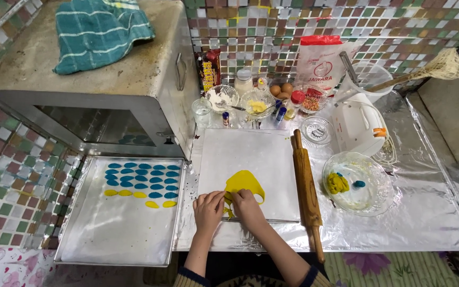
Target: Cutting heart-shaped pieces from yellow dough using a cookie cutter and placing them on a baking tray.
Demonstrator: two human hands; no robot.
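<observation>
A flat sheet of yellow dough (246, 184) lies on a white work sheet (251, 154) in front of me. My left hand (209, 211) and my right hand (246, 206) rest side by side at the dough's near edge, fingers pinching at it. Small yellow scraps (228, 213) lie between the two hands. To the left, a metal baking tray (107, 234) carries rows of blue oval pieces (142, 177) and a few yellow ovals (139, 197).
A wooden rolling pin (307, 188) lies right of the work sheet. A glass bowl (357, 183) holds yellow and blue dough lumps. A white hand mixer (358, 126), bowls, eggs, small bottles and a flour bag stand at the back. A metal oven (102, 79) with a teal cloth sits at left.
</observation>
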